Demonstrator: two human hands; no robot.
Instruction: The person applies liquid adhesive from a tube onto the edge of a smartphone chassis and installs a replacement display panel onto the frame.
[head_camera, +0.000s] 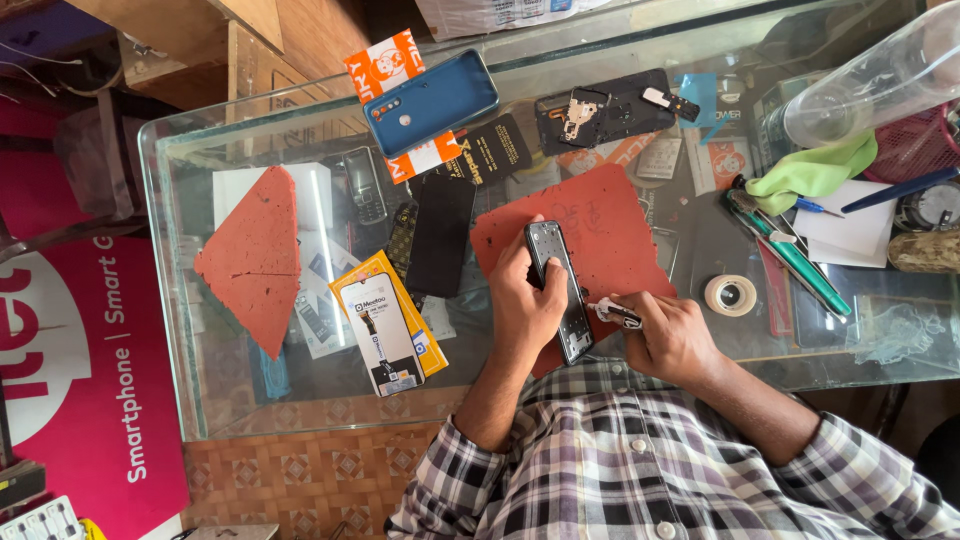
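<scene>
The left hand (520, 300) is clamped around a stripped phone frame (560, 290), thumb on one long edge and fingers wrapped behind the other, holding it just above the near part of a red work mat (600, 225) on the glass counter (170, 300). The frame's long axis runs from the person's chest away toward the far edge of the counter, tilted a little to the left at its far end, with its open inner face turned up to the camera. The right hand (668, 335) is closed on a small white glue tube (612, 313), whose tip points left and meets the frame's right edge near its lower half. Left of the mat lies a dark phone screen (440, 235), and beside that a yellow-and-white rectangular spare-part package (388, 325) set at a slant. A triangular piece of red mat (255, 255) rests further left. At the far edge a blue back cover (432, 102) lies over an orange-and-white printed card (385, 65), next to a black phone midframe (605, 108). A roll of tape (731, 295) sits right of the mat, near green-handled tools (800, 262) and a green cloth (810, 170). A magenta sign (90, 380) with white lettering stands at the left, beyond the counter's end.
</scene>
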